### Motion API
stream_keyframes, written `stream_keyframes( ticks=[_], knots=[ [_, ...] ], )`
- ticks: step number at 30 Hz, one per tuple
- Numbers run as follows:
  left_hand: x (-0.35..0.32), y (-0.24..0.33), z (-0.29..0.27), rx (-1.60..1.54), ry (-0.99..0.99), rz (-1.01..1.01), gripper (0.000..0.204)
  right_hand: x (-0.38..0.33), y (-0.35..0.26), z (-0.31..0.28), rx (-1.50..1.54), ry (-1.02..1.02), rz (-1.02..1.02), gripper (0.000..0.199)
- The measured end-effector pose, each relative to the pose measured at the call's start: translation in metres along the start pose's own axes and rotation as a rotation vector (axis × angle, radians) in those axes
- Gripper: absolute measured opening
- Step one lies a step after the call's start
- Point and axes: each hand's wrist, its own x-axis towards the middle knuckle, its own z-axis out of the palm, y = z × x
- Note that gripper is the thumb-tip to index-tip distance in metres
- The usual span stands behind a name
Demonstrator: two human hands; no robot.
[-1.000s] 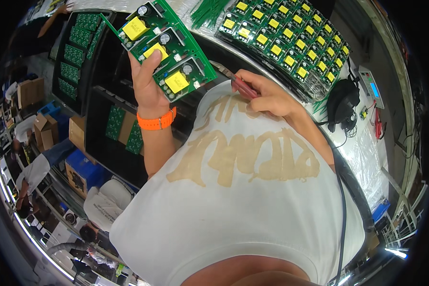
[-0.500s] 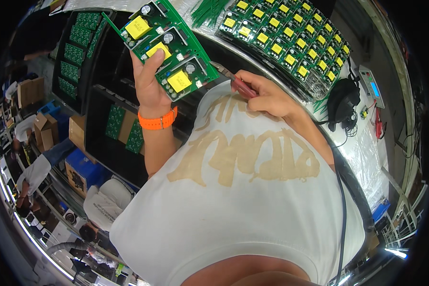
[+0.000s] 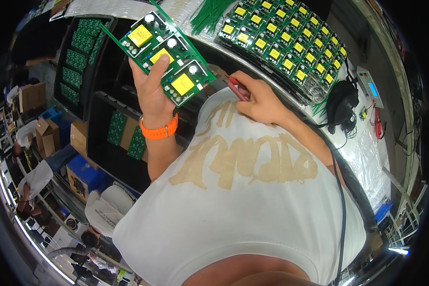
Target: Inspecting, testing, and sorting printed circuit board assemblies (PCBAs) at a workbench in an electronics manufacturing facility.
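My left hand [image 3: 153, 90], an orange watch strap [image 3: 159, 128] at its wrist, grips a green circuit board panel [image 3: 180, 56] from below, with the thumb over its middle section. The panel carries three yellow transformers and round capacitors, and narrow green edge strips stick out past its upper end. Closed around red-handled pliers [image 3: 235, 88] is my right hand [image 3: 262, 101], just right of the panel. The jaws lie by the panel's right edge; whether they touch it I cannot tell.
Rows of similar boards [image 3: 286, 35] stand on the plastic-covered bench, beside loose green strips [image 3: 211, 15]. Farther right are a black pouch [image 3: 342, 102] and a meter [image 3: 369, 86]. Black trays [image 3: 96, 125] with green boards lie left. Other people sit at the far left.
The panel in my left hand has tilted a little and shifted slightly down. My right hand and the pliers have turned slightly and moved a little left, still beside the panel's edge.
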Motion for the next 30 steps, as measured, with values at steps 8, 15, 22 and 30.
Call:
stream_keyframes(
  ticks=[8, 15, 22, 30],
  knots=[
    [0.003, 0.000, -0.007, -0.099, -0.096, -0.021, 0.052, 0.000, 0.013, -0.019, 0.339, -0.182, 0.050, 0.037],
    [-0.002, 0.001, -0.006, -0.224, -0.139, -0.193, 0.060, 0.021, 0.006, -0.024, 0.626, -0.098, -0.047, 0.037],
    [-0.007, -0.004, -0.005, -0.219, -0.236, -0.201, 0.060, 0.027, -0.014, -0.028, 0.582, -0.136, 0.020, 0.042],
    [-0.011, -0.003, 0.003, -0.262, -0.258, -0.188, 0.061, 0.025, -0.010, -0.026, 0.669, -0.183, 0.034, 0.043]
  ],
)
